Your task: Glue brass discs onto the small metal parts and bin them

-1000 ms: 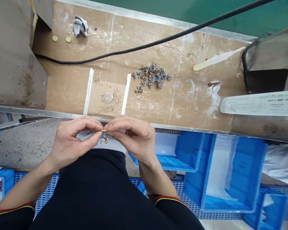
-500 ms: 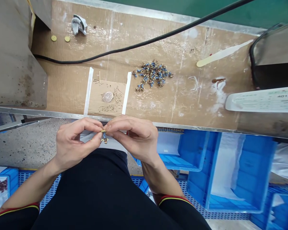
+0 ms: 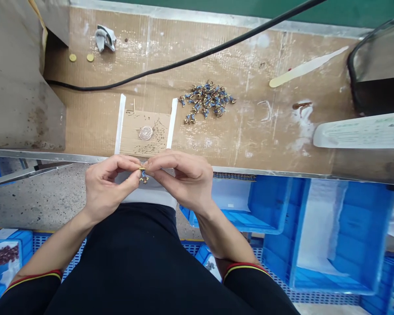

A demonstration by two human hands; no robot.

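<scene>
My left hand and my right hand meet just below the table's front edge, fingertips almost touching. Between them is a tiny blue, brown and yellow figurine, hanging below a thin yellow disc. Both thumbs and forefingers pinch this small piece; which hand bears on the disc and which on the figure is partly hidden. Beyond the hands, a heap of similar small figurines lies on the cardboard-covered table. A round clear blob or dish sits between two white tape strips, near a thin stick.
A black cable crosses the table. Two yellow discs and a crumpled grey-white scrap lie at the back left. On the right are a pale pointed spatula-like strip and a white bottle. Blue crates stand below.
Both hands have risen slightly in the picture, still pinching the figurine and disc together. The camera view has shifted a little; the things on the table stay put.
</scene>
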